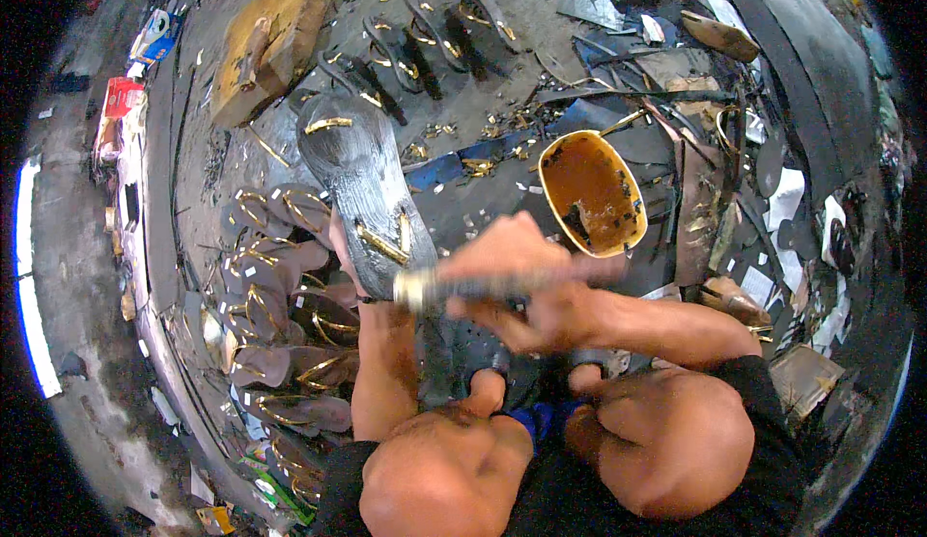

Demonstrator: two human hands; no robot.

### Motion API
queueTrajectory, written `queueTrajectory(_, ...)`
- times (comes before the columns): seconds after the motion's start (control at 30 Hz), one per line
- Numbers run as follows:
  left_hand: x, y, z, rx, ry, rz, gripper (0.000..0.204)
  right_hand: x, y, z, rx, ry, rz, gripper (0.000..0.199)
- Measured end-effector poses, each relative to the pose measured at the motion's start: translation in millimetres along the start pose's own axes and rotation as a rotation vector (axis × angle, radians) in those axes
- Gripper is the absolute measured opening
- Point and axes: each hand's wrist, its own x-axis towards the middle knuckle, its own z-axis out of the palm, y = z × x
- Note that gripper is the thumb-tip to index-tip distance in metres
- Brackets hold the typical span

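In my left hand (342, 251) is a dark sandal sole (359, 165), gripped along its left edge with most of the fingers hidden behind it. The upper face of the sole looks wet and shiny, with gold strap ends lying against it. My right hand (521, 267), smeared by motion, is closed around the handle of a brush (417, 288). Its pale tip points left, close to the lower end of the sole; contact cannot be made out. Just beyond my right hand stands a cream tub (547, 199) of brown, glue-like liquid.
Several sandals with gold straps (256, 305) are heaped at the left. More dark soles (435, 33) stand in a row at the far side. A thick wooden block (232, 64) lies far left. Scraps, offcuts and a wooden shoe last (719, 37) litter the right.
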Motion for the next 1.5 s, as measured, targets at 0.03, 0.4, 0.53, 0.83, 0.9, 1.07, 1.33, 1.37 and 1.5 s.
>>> queueTrajectory(0.03, 7.3, -1.6, 6.7, -0.034, -0.039, -0.032, 0.047, 4.7, 11.8, -4.3, -0.027, 0.056, 0.044, 0.048)
queueTrajectory(0.4, 270.3, -77.0, 106.8, 0.694, -0.176, 0.030, 0.013, -60.4, 36.9, -44.9, 0.059, 0.278, 0.630, 0.025)
queueTrajectory(0.53, 335.1, -199.8, 134.4, 0.752, 0.033, -0.028, 0.010, -83.7, 36.5, -64.1, -0.053, 0.384, 0.780, 0.023)
queueTrajectory(0.83, 315.0, -240.0, 117.7, 1.059, 0.155, -0.035, 0.028, -103.2, 63.1, -94.5, -0.258, 0.457, 0.950, 0.026)
queueTrajectory(0.9, 245.9, -196.2, 72.0, 1.039, -0.204, 0.170, 0.036, -91.5, 65.9, -93.2, -0.561, 0.307, 0.741, 0.025)
queueTrajectory(1.07, 95.2, -85.5, 16.5, 1.109, -0.112, 0.118, 0.033, -94.6, 94.4, -98.8, -0.878, 0.121, 0.544, 0.022)
queueTrajectory(1.33, 95.4, 109.6, -206.8, 1.466, 0.848, 0.537, 0.056, -99.6, 39.9, -90.5, -0.799, -0.235, 0.862, 0.033)
queueTrajectory(1.37, 113.2, 99.6, -179.9, 1.183, 0.773, 0.400, 0.042, -103.2, 38.9, -97.2, -0.894, -0.166, 0.887, 0.032)
queueTrajectory(1.5, 73.4, 79.0, -121.1, 0.750, 0.606, 0.510, 0.030, -114.6, 8.9, -109.0, -0.839, -0.254, 1.096, 0.038)
